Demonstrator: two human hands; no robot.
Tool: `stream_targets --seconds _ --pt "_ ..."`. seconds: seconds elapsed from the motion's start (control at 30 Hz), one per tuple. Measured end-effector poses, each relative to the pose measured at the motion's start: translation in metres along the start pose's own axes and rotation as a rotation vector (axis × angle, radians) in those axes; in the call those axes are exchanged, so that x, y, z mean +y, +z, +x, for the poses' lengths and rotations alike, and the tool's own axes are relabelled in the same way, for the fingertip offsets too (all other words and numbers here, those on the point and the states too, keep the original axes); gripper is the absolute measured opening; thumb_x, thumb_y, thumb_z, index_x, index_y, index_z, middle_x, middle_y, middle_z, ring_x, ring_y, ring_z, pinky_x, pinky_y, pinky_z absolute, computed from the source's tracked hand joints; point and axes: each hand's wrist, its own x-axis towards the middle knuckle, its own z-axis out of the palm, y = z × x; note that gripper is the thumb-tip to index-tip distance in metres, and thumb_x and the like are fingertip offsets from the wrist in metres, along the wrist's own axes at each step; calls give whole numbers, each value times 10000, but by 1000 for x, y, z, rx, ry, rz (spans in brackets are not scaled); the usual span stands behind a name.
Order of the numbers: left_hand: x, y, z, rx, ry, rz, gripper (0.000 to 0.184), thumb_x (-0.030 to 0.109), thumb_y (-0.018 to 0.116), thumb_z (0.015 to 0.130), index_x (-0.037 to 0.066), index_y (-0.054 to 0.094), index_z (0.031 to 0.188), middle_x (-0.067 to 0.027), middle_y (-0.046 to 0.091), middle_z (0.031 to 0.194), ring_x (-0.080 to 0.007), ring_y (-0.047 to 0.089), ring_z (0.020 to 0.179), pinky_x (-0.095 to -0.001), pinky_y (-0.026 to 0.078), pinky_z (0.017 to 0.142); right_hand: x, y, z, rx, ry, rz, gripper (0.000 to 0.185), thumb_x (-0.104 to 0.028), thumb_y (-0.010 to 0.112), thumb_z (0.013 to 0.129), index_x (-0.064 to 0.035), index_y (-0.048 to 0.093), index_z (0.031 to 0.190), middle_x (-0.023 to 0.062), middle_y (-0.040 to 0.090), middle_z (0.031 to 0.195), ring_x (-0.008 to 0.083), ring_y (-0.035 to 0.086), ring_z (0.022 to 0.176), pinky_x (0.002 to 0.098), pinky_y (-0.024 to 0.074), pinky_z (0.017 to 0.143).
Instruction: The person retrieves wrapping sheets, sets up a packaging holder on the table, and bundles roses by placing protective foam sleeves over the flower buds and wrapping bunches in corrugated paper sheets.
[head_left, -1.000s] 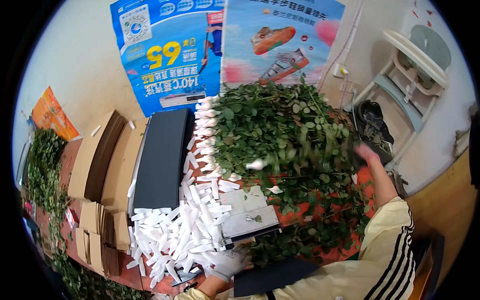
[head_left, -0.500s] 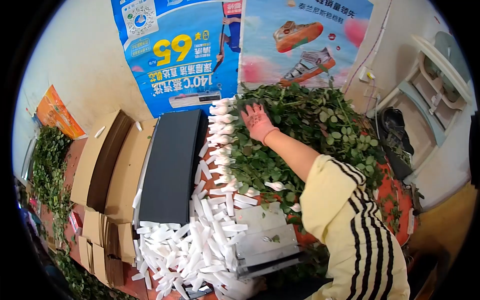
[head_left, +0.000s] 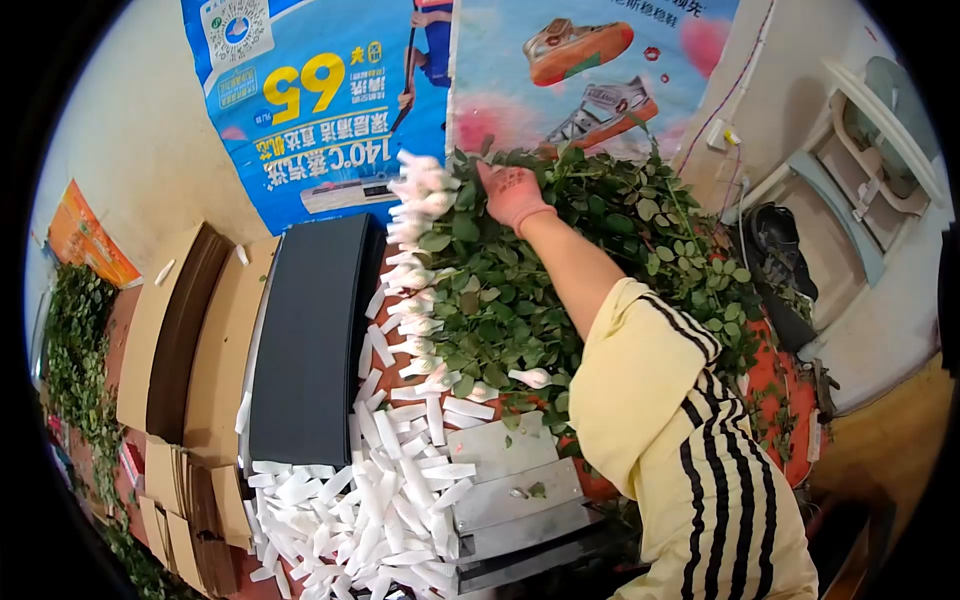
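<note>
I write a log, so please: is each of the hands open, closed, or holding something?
Left hand: out of view.
Right hand: at the leafy stems; its grip cannot be told.

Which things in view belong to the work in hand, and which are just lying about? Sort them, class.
Probably part of the work:
- pink-gloved right hand
- green leafy stems
- small flower heads in white sleeves
- loose white tapered sleeves

Apparently just around:
- pale-framed high chair
- orange printed sheet
- blue wall poster

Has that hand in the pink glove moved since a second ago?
Yes: the right hand has gone leftward, away from the high chair, to beneath the shoe poster.
</note>
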Motion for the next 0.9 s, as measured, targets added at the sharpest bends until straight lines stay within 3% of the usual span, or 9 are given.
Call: stream_targets --seconds 0.2,0.3,0.37,0.5,0.57,0.67,0.73,0.83,0.9 --pt "1 6 0 3 2 20 408 328 541 830 62 523 1140 -134 565 1071 -256 518 947 -389 389 833 118 -100 -12 470 318 123 656 -118 490 707 -151 350 1347 197 591 1000 341 571 923 414 439 847" --pt "2 10 -2 -5 12 30 406 329 538 831 63 530 1137 -141 560 1089 -259 512 982 -392 381 863 217 -142 0 1097 159 -207 517 -147 484 719 -175 455 1235 188 622 889 346 601 853 444 467 738" --pt "3 13 -5 -10 20 38 404 330 536 831 63 534 1135 -145 556 1101 -261 508 1005 -395 375 882 171 -236 -50 846 357 74 522 -108 481 717 -158 489 1236 159 597 1064 298 590 895 413 465 774" --pt "1 10 -12 -48 -10 43 401 331 531 832 64 543 1132 -153 550 1125 -264 501 1052 -399 364 922 100 -267 -49 1089 193 37 193 -87 492 808 -53 583 975 117 609 924 258 596 848 371 483 710" --pt "2 7 -15 -75 -49 43 400 332 529 833 64 547 1130 -157 546 1137 -266 497 1075 -401 359 942 82 -219 -32 931 80 -244 307 -105 505 676 -184 602 957 60 622 906 233 592 813 340 472 688" --pt "4 5 -18 -130 -165 29 399 333 526 834 65 554 1128 -163 541 1155 -268 492 1110 -405 350 972 25 -95 -22 931 -198 -319 275 -201 482 758 -184 559 1021 71 590 948 233 557 847 398 439 712" --pt "5 7 -20 -137 -171 46 396 322 532 832 60 546 1129 -154 548 1131 -263 500 1066 -399 364 936 -24 33 -29 605 -239 -513 360 -196 465 801 -167 498 1158 129 548 1110 300 534 955 455 397 835" --pt "5 8 -16 -75 -63 155 395 287 556 827 44 515 1136 -119 573 1040 -244 531 901 -377 413 799 -86 28 -113 -108 -217 -373 516 -192 423 857 -209 334 1365 148 435 1265 342 445 1081 477 351 900" --pt "5 8 -16 -39 -13 250 399 264 572 824 33 494 1140 -96 590 979 -231 552 791 -363 446 708 -87 33 -102 -161 -118 -166 524 -177 431 852 -210 332 1365 143 400 1281 345 419 1112 467 339 906"
